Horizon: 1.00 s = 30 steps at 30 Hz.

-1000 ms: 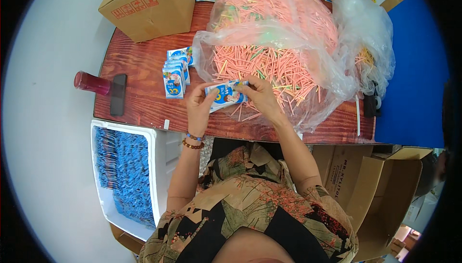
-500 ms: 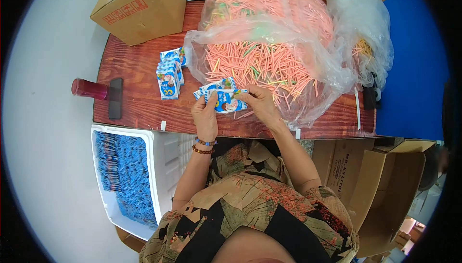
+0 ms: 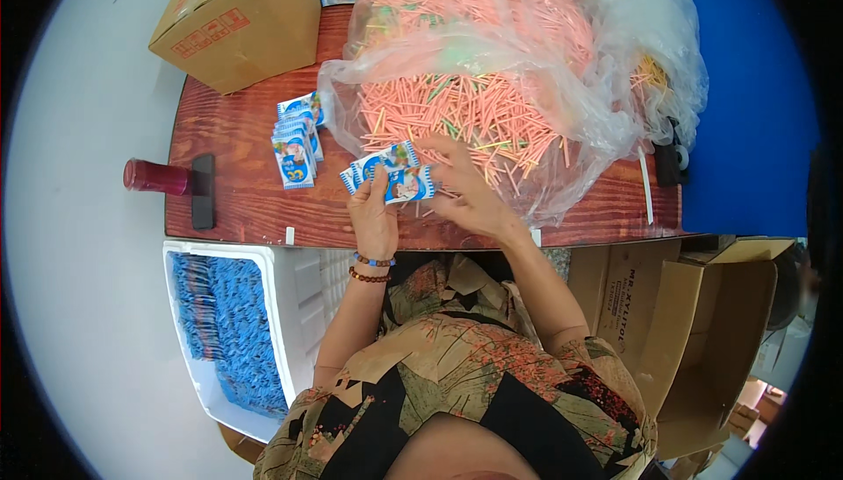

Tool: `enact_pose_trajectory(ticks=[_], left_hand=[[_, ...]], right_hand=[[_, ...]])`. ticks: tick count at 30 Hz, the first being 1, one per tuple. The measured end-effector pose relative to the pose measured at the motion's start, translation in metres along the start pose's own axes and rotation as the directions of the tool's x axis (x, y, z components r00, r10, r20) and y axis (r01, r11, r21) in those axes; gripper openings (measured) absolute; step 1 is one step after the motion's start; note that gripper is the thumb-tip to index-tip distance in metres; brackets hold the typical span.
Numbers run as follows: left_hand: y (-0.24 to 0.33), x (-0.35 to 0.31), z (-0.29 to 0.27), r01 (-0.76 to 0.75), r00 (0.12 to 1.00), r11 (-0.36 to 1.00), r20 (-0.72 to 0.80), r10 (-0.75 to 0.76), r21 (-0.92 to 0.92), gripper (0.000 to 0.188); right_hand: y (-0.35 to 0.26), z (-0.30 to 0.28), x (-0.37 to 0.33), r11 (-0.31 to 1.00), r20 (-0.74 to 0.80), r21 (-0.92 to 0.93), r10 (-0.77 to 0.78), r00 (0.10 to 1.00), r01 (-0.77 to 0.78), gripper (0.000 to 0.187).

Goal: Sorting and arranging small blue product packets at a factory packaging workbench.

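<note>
My left hand [image 3: 374, 221] pinches a few small blue-and-white packets [image 3: 409, 187], fanned over one another, with the thumb on top. Just right of them, my right hand [image 3: 470, 194] has its fingers apart and slightly blurred; I see nothing in it. Its upper fingers reach over the edge of a heap of thin pink sticks [image 3: 474, 111], with some yellow and green ones mixed in. The sticks spill from a large clear plastic bag [image 3: 562, 177]. A short overlapping stack of similar packets [image 3: 294, 155] lies on the table left of my hands.
On the wooden table [image 3: 237, 129] stand a cardboard box [image 3: 255, 23], a red-capped jar or cup [image 3: 158, 177] and a black phone-like slab [image 3: 203, 192]. A white foam box [image 3: 279, 331] of blue packets is below left. An open carton [image 3: 711, 348] stands below right.
My right hand has let go of the front packet's right end and its fingers have spread. My left hand still holds the packets. The whole view has shifted slightly.
</note>
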State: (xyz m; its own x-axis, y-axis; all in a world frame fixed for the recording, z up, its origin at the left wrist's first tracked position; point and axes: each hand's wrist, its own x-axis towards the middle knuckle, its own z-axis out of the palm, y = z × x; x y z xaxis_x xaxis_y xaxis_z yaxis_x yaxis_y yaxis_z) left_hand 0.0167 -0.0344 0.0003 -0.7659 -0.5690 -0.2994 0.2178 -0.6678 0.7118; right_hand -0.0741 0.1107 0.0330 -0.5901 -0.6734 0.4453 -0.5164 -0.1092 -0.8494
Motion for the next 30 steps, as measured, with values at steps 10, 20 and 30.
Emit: enact_pose_trajectory(ticks=[10,20,30], left_hand=[[0.001,-0.004,-0.010,-0.197,0.978,0.979,-0.057,0.200,0.057,0.018],[0.006,-0.007,-0.018,-0.144,0.987,0.990,-0.072,0.143,0.004,0.020],[0.007,-0.008,-0.012,-0.115,0.990,0.993,-0.082,0.114,-0.009,0.019]], right_hand=[[0.022,-0.048,0.008,0.855,-0.050,0.115,0.514,0.857,-0.506,0.013],[0.066,-0.096,0.054,0.349,0.306,-0.902,0.098,0.947,0.255,0.026],[0.091,-0.099,0.053,0.244,0.348,-0.911,0.014,0.937,0.334,0.021]])
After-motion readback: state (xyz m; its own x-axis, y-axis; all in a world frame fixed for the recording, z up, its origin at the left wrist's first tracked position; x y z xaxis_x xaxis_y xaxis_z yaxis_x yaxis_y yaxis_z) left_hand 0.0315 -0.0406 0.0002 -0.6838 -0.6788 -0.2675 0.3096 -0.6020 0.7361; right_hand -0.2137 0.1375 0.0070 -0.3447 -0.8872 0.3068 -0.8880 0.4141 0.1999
